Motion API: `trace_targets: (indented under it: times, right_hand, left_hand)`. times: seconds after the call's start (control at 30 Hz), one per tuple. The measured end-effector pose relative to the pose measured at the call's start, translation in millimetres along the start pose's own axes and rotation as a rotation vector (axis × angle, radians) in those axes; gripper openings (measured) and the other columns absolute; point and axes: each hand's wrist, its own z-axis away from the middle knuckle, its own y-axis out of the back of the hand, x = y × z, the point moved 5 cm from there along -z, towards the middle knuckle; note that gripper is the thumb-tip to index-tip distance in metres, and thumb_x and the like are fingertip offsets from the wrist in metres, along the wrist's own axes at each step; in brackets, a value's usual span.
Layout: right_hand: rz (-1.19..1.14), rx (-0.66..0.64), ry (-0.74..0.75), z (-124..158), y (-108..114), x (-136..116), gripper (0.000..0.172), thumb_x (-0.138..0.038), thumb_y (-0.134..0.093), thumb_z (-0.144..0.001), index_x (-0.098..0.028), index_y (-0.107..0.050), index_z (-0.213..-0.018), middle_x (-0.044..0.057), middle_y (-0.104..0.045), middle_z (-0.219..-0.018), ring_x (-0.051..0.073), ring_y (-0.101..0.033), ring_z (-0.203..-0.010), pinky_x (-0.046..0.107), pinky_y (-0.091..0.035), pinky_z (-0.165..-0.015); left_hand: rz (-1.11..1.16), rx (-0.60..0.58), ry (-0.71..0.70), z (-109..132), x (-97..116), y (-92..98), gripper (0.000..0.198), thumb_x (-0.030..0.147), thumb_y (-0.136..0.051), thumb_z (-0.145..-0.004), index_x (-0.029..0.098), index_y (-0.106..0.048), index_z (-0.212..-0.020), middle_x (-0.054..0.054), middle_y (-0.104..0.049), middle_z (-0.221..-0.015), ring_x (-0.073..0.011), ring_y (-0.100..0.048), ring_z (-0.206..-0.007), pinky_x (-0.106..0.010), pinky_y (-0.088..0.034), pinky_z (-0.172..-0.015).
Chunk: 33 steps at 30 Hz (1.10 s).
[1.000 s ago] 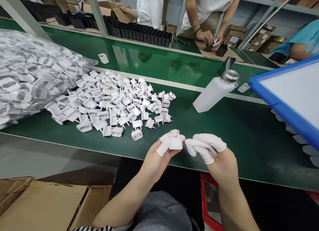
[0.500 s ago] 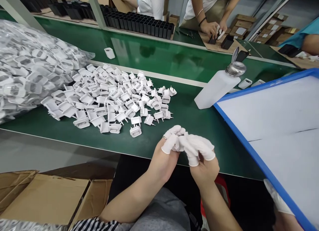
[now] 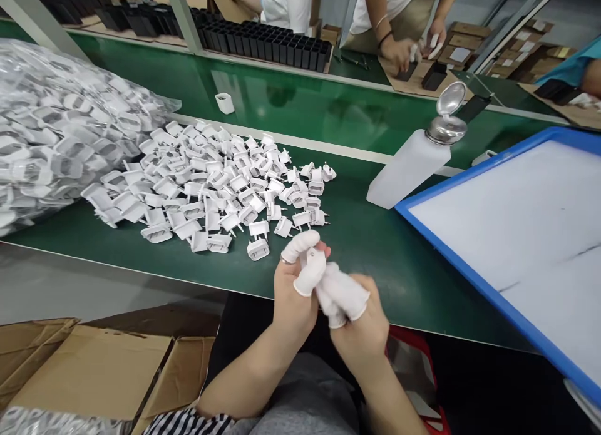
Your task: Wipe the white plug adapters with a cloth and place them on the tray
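My left hand (image 3: 298, 288), with white finger cots on thumb and index finger, pinches a small white plug piece (image 3: 310, 255). Fingers cover most of that piece. Pressed against it from the right is my right hand (image 3: 352, 307), its cot-covered fingers bunched together; whatever they hold is hidden. Just beyond my hands, a loose pile of white plug housings (image 3: 211, 184) with pins spreads over the green table (image 3: 225, 275). One plug housing (image 3: 258, 248) lies at the pile's near edge.
A clear bag (image 3: 56, 128) of white shells bulges at left. Right stand a white dispenser bottle (image 3: 408, 169), metal lid raised, and a tilted blue-rimmed tray (image 3: 469, 275). Behind runs a green belt (image 3: 291, 109) carrying a white shell (image 3: 224, 103). Co-workers handle black boxes (image 3: 434, 76). An open carton (image 3: 94, 372) sits lower left.
Both hands have shifted left and turned, still together. The tray has moved slightly left and tilted differently, and a hand beneath it has mostly left view. The shell on the belt has travelled right.
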Motion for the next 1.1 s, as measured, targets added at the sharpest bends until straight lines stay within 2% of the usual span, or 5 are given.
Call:
trace_targets:
  times: [0.13,0.3,0.4,0.83,1.1]
  right_hand:
    - [-0.168,0.079,-0.085,4.5,4.3,2.2,0.030,0.000,-0.053,-0.069,-0.018,-0.057,-0.093,0.006,-0.058,-0.086,0.016,-0.053,-0.077,0.029,-0.048,-0.062]
    - [-0.556,0.167,-0.457,4.8,18.8,22.8,0.024,-0.007,-0.051,-0.075,-0.023,-0.056,-0.093,0.002,-0.060,-0.090,0.017,-0.057,-0.083,0.035,-0.049,-0.072]
    - [-0.543,0.202,-0.481,5.9,25.9,22.3,0.025,-0.006,-0.052,-0.074,-0.022,-0.056,-0.093,0.003,-0.059,-0.092,0.019,-0.057,-0.085,0.038,-0.048,-0.074]
    - [0.061,0.175,-0.065,-8.2,32.6,1.4,0.036,-0.004,-0.057,-0.070,-0.024,-0.056,-0.100,0.004,-0.057,-0.090,0.020,-0.055,-0.089,0.037,-0.049,-0.075]
    - [0.070,0.094,-0.089,-2.6,6.6,-3.2,0.028,-0.005,-0.050,-0.075,-0.018,-0.051,-0.100,0.008,-0.053,-0.091,0.018,-0.054,-0.091,0.033,-0.051,-0.076]
  left_hand:
    - [0.165,0.048,0.191,-6.6,-1.6,-6.5,0.009,0.025,-0.060,-0.069,0.020,-0.063,-0.075,0.001,-0.062,-0.070,-0.0107,-0.059,-0.070,-0.021,-0.048,-0.068]
    - [0.396,0.050,0.426,-8.4,-3.6,-15.3,0.032,0.032,-0.037,-0.084,0.017,-0.063,-0.075,-0.003,-0.064,-0.076,-0.0131,-0.060,-0.068,-0.021,-0.049,-0.057]
    - [0.358,0.035,0.470,-6.5,-6.2,-15.6,0.040,0.039,-0.033,-0.084,0.015,-0.063,-0.077,-0.006,-0.065,-0.077,-0.0139,-0.060,-0.064,-0.020,-0.047,-0.049]
    - [0.198,-0.096,0.138,0.2,-3.0,-10.5,0.022,0.042,-0.061,-0.067,0.020,-0.062,-0.070,0.002,-0.062,-0.078,-0.0123,-0.058,-0.078,-0.026,-0.045,-0.081]
    - [-0.007,-0.050,0.045,4.0,-2.6,-5.4,0.022,0.039,-0.067,-0.061,0.019,-0.058,-0.066,-0.001,-0.059,-0.081,-0.0155,-0.055,-0.085,-0.028,-0.043,-0.080]
